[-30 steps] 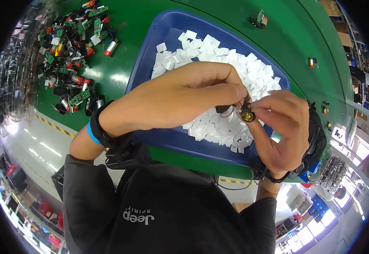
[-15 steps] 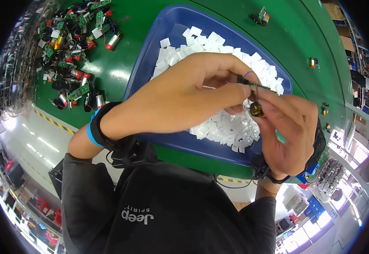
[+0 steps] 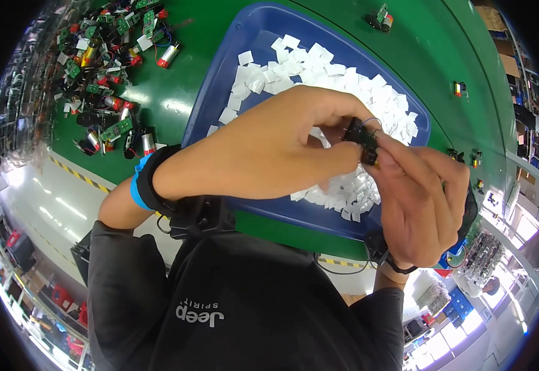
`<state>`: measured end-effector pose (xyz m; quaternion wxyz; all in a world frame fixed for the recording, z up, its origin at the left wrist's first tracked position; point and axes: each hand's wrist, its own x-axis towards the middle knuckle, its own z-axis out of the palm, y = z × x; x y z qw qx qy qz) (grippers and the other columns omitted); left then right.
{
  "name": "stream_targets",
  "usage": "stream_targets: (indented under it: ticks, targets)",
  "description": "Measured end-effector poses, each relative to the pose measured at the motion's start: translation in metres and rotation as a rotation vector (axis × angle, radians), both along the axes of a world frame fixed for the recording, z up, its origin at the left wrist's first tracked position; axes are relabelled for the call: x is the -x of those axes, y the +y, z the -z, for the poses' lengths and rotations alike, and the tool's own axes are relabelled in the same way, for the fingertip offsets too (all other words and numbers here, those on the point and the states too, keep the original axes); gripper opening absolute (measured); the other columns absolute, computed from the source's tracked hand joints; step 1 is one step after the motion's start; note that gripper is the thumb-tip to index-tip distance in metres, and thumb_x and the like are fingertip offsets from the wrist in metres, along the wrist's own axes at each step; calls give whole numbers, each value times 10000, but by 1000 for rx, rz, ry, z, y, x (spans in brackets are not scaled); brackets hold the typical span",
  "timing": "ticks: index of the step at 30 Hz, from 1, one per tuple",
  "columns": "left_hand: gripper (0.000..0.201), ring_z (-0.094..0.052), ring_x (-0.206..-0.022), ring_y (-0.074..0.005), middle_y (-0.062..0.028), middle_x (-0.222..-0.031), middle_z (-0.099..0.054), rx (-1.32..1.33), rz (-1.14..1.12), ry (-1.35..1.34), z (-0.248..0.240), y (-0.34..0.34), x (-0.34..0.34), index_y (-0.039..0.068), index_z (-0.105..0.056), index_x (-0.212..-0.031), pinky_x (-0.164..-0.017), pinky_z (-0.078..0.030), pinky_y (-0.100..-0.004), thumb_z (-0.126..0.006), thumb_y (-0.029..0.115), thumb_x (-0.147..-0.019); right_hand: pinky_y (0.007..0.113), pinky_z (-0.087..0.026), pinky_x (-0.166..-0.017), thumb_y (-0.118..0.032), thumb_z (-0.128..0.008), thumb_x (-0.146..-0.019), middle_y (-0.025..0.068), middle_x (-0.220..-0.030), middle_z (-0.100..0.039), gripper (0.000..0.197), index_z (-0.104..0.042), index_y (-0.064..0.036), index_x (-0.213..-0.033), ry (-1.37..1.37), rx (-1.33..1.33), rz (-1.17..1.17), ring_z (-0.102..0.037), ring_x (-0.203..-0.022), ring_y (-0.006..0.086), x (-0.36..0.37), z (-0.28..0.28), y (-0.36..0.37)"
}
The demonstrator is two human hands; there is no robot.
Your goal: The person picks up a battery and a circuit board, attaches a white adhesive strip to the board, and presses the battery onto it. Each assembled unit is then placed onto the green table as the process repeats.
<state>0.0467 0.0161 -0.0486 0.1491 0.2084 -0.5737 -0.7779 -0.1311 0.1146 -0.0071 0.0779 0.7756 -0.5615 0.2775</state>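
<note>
Above tray (image 3: 256,34) | left hand (image 3: 300,145), right hand (image 3: 421,198) pinch partly hidden dark part (image 3: 362,137)

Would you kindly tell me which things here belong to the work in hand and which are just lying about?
Probably in the work:
small dark part, between left hand and right hand
white squares
blue tray
circuit-board pile

Apparently just about:
cardboard boxes
blue boxes

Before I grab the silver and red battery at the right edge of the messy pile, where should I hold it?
I'd pinch the battery around its middle, coming from the right: it's a long round barrel lying slanted, with green table on that side and the pile on its left.
</note>
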Motion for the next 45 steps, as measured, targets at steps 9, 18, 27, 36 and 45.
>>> stream_targets:
  ticks: [9, 18, 27, 36, 45]
  targets:
    - [382, -659, -969, -177, -172, -1169, -651, 11, -115, 115, -9, -2, 3, -60, -558, -1288, -657, -611, -272, -649, -21, -919, 323, -520, -656, 19, -845, -697, 137, -956, -722, 326, -677, 34, -976, 29, 96, -30, -644, -793, 228, 10, -16, -6]
    - [390, -654, -1108, -273, -236, -1235, -628, 145, -319, 221, -13, 8, 12, -95, -563, -1255, -792, -630, -331, -697, 38, -913, 263, -504, -627, 21, -804, -771, 145, -1010, -704, 356, -636, 30, -1085, -716, -253, -82, -651, -808, 173, 25, 0, -1]
    - [373, -719, -997, -209, -178, -1211, -683, 565, -294, 112, -11, 8, 5, -78, -603, -1237, -773, -600, -273, -701, -62, -877, 248, -518, -616, 42, -791, -783, 149, -1004, -708, 341, -661, 20, -1098, -929, -329, -156, -668, -783, 174, 23, -1, 2]
    - [410, -731, -903, -240, -177, -1143, -715, 778, -279, 131, -11, 7, 7, -62, -636, -1199, -737, -574, -295, -766, -42, -810, 260, -548, -628, 117, -694, -838, 131, -930, -678, 359, -588, 28, -1169, -862, -215, -293, -684, -780, 172, 24, 8, -1]
    - [453, -708, -821, -259, -183, -1108, -716, 1192, -342, -15, -17, 12, 12, -54, -660, -1146, -698, -558, -309, -806, -46, -718, 242, -555, -658, 84, -637, -906, 104, -923, -669, 429, -465, 28, -1295, -1156, -352, -197, -694, -763, 157, 15, 8, -3]
